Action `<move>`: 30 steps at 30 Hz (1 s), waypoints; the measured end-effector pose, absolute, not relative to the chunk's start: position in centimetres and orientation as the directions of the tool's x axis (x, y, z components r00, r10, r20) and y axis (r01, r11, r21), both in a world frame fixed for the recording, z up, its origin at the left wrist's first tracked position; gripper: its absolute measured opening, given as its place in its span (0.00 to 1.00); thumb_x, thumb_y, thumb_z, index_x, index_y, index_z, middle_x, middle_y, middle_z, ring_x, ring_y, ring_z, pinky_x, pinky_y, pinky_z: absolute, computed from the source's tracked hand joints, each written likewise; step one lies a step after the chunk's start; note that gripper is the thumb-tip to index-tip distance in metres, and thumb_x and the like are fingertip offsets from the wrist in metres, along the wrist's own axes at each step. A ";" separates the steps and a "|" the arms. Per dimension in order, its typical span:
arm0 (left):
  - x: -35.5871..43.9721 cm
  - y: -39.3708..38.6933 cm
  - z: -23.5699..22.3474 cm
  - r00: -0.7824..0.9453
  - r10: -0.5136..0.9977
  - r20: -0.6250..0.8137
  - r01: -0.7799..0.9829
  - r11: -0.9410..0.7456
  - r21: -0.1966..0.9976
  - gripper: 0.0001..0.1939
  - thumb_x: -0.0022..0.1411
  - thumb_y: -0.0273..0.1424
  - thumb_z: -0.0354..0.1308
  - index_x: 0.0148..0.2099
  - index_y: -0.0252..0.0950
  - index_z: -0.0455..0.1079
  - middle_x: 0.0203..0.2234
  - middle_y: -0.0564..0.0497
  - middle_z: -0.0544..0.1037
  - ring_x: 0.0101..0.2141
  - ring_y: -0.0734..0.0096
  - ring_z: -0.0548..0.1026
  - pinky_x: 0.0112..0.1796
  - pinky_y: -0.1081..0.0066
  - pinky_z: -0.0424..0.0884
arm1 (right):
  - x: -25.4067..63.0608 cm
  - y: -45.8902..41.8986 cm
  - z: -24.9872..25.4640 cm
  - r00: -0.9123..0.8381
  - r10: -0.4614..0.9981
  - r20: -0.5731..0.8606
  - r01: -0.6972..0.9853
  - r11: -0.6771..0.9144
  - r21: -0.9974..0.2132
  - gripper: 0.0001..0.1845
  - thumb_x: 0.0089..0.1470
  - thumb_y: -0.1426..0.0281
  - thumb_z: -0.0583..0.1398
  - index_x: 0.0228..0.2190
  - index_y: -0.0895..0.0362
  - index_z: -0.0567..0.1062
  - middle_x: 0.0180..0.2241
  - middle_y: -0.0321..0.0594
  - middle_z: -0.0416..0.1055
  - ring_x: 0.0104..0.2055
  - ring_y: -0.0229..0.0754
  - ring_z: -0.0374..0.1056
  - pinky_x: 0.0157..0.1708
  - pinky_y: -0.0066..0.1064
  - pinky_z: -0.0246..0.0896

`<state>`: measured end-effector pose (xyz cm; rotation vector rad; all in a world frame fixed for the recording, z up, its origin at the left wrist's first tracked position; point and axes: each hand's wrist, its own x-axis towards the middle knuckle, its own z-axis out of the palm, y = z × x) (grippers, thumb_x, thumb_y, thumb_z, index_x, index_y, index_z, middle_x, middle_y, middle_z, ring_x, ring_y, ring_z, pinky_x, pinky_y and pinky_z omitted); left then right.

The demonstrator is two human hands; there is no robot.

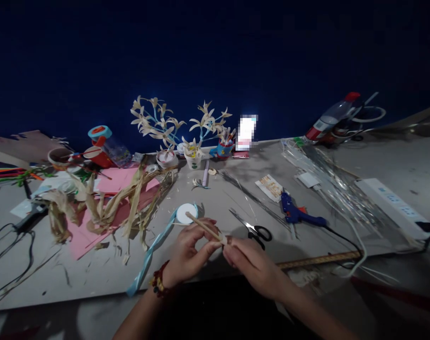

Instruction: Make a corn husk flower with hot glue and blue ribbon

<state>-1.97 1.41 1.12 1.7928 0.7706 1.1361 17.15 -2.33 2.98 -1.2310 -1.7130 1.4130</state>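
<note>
Both hands meet over the front edge of the table, pinching a narrow pale strip of corn husk (pixel 206 227) that points up and to the left. My left hand (pixel 192 252) is closed on it from the left, a beaded bracelet round the wrist. From the other side, my right hand (pixel 248 259) grips its lower end, where a whitish bit shows between the fingertips. Just behind the strip lies a white roll (pixel 186 213) with blue ribbon (pixel 149 257) trailing to the front edge. Black-handled scissors (pixel 253 232) rest beside my right hand.
Dried husks (pixel 105 208) cover pink paper (pixel 85 236) at left. Potted husk flowers (pixel 193 158), a pen cup (pixel 225 148) and a lit phone (pixel 246 133) stand at the back. A blue glue gun (pixel 300 215), wires (pixel 252 193), a bottle (pixel 331 118) and a power strip (pixel 392 205) lie right.
</note>
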 end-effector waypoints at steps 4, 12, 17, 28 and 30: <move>-1.7 1.5 1.5 0.411 0.836 0.362 0.051 -0.418 0.907 0.04 0.63 0.28 0.62 0.35 0.35 0.72 0.32 0.47 0.79 0.39 0.63 0.78 0.44 0.65 0.72 | 17.2 -2.4 2.8 -0.389 0.918 -0.080 0.380 0.081 -0.921 0.26 0.69 0.53 0.43 0.25 0.54 0.62 0.23 0.33 0.60 0.27 0.38 0.57 0.30 0.31 0.49; -1.5 1.5 1.6 0.391 0.843 0.370 0.007 -0.404 0.915 0.04 0.63 0.29 0.61 0.34 0.35 0.72 0.30 0.47 0.78 0.36 0.65 0.77 0.41 0.65 0.72 | 17.2 -2.2 2.9 -0.421 0.903 -0.085 0.332 0.066 -0.941 0.27 0.69 0.54 0.43 0.24 0.54 0.62 0.23 0.32 0.61 0.27 0.38 0.58 0.30 0.30 0.50; -1.5 1.2 1.4 0.384 0.799 0.462 0.032 -0.512 0.859 0.02 0.64 0.26 0.58 0.37 0.35 0.71 0.31 0.47 0.77 0.38 0.62 0.76 0.47 0.59 0.71 | 17.1 -2.1 3.3 -0.401 0.913 -0.071 0.386 0.098 -0.917 0.25 0.68 0.53 0.46 0.25 0.55 0.63 0.23 0.34 0.63 0.28 0.38 0.58 0.30 0.31 0.49; -1.1 1.3 1.1 0.399 0.744 0.536 -0.099 -0.546 0.832 0.05 0.64 0.28 0.58 0.33 0.37 0.68 0.26 0.51 0.77 0.31 0.68 0.75 0.53 0.48 0.69 | 17.4 -1.5 2.3 -0.796 0.555 -0.240 -0.308 -0.714 -0.629 0.28 0.58 0.49 0.57 0.17 0.54 0.57 0.11 0.22 0.46 0.13 0.28 0.34 0.13 0.23 0.26; -1.3 1.5 0.7 0.414 0.747 0.520 -0.121 -0.521 0.845 0.05 0.64 0.29 0.59 0.33 0.37 0.68 0.27 0.52 0.77 0.30 0.69 0.75 0.54 0.46 0.67 | 17.4 -1.5 2.2 -0.795 0.554 -0.245 -0.298 -0.710 -0.638 0.28 0.58 0.48 0.57 0.18 0.53 0.57 0.11 0.22 0.45 0.13 0.28 0.34 0.13 0.24 0.27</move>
